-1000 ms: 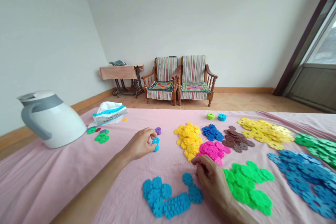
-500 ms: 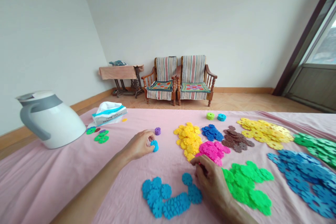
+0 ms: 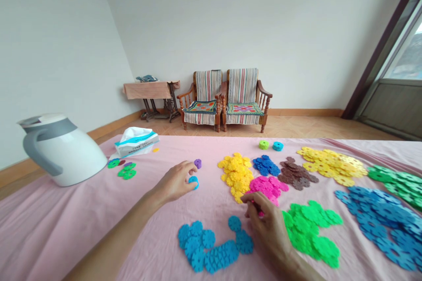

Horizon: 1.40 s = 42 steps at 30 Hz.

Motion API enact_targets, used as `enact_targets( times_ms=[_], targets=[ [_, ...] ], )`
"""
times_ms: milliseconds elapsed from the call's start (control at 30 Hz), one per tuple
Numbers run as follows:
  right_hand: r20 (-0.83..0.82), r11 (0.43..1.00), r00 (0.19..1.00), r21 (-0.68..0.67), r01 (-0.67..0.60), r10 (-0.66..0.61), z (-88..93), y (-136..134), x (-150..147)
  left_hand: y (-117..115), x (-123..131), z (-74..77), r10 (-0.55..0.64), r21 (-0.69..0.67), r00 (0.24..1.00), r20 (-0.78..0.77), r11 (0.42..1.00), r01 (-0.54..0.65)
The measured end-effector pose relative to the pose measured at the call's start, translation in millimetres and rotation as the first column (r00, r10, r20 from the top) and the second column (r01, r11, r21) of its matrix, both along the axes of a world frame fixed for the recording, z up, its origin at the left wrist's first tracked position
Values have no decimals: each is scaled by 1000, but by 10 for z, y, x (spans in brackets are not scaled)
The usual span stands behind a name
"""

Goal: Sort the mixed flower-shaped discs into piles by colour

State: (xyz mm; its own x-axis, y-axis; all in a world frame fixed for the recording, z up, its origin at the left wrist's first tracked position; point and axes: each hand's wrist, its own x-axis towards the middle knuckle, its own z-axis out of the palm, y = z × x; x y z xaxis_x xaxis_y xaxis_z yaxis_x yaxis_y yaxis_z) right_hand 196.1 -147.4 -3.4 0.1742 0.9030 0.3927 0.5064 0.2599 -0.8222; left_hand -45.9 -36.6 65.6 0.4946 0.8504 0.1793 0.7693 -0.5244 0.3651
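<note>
My left hand (image 3: 180, 180) is at the middle of the table, thumb and index finger apart around a small stack of blue discs (image 3: 194, 182) on the cloth. The thumb is at the stack's near side; whether it touches cannot be made out. Just behind stands a small purple stack (image 3: 198, 163). My right hand (image 3: 263, 215) is curled beside the pile of pink flower-shaped discs (image 3: 268, 188), with a pink disc (image 3: 261, 214) partly showing under its fingers. Light blue discs (image 3: 220, 257) lie nearest me, some overlapping in a row.
Yellow (image 3: 235, 173), dark blue (image 3: 266, 166), brown (image 3: 298, 175) and bright green (image 3: 313, 232) piles surround my right hand. A large blue pile (image 3: 385, 228) is at right. A white jug (image 3: 74, 153) and tissue pack (image 3: 136, 142) stand left. Lime (image 3: 263, 145) and blue (image 3: 278, 146) stacks sit at the back.
The left index finger has lifted off the blue stack toward the purple one, widening the gap to the thumb. My right hand has shifted slightly, and more pink shows under its fingers.
</note>
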Motion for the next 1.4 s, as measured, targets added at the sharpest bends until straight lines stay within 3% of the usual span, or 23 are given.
enact_targets(
  times_ms=[200,333,433,700,933,1167,1300,1400],
  targets=[
    [-144,999,989,-27,22,-26,-23,18,17,-349,357,92,-288,-149,957,36,945,290],
    [-141,998,990,-55,0,-8,-52,28,37,-551,564,4,-451,-204,891,54,868,452],
    [-141,998,990,-62,-17,8,-73,34,29,-630,648,-97,-505,-199,861,53,840,505],
    [-107,998,994,-50,-30,25,-33,36,11,-705,722,-227,-427,-152,903,42,891,428],
    [-41,997,998,-68,-46,43,-69,32,44,-654,679,-192,-390,-135,916,96,906,400],
    [16,997,999,-67,-33,34,-81,24,31,-307,386,16,-216,-27,970,112,975,220],
    [24,997,999,-70,-44,46,-78,28,21,-55,128,-7,-62,30,993,101,998,59],
    [27,997,998,-64,-54,55,-79,35,24,58,-22,-43,-19,25,997,77,1000,18]
  ],
)
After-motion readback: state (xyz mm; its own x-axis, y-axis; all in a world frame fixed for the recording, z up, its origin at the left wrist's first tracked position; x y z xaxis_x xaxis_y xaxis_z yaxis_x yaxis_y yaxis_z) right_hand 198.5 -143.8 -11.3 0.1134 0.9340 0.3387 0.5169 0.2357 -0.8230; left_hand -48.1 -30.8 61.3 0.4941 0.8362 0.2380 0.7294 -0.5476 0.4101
